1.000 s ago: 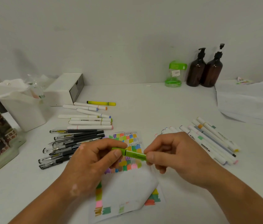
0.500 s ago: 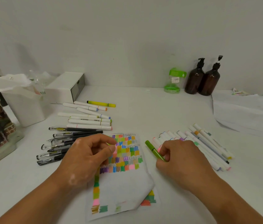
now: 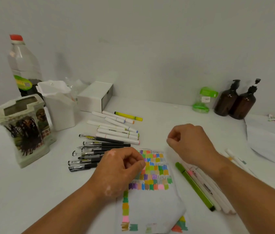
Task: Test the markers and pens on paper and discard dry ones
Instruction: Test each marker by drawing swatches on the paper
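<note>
The test paper (image 3: 153,205), covered in coloured swatches, lies in front of me with its lower corner curled up. My left hand (image 3: 118,168) rests on the paper's left edge with curled fingers and thumb against the forefinger, holding nothing I can see. My right hand (image 3: 191,142) hovers above the table right of the paper in a loose fist, empty. A capped green pen (image 3: 194,184) lies beside a group of white markers (image 3: 207,188) under my right forearm. Left of the paper lie black gel pens (image 3: 92,154), more white markers (image 3: 116,132) and a yellow highlighter (image 3: 128,116).
A white bin (image 3: 59,108), a printed pen holder (image 3: 23,129) and a clear bottle (image 3: 24,65) stand at the left. A white box (image 3: 96,95) sits behind the markers. Two brown pump bottles (image 3: 234,102), a green container (image 3: 202,100) and loose sheets (image 3: 268,137) are at the right.
Both hands held the green pen a second ago. My right hand laid it beside the white markers on the right, let go and has risen toward the middle. The left hand stays on the paper.
</note>
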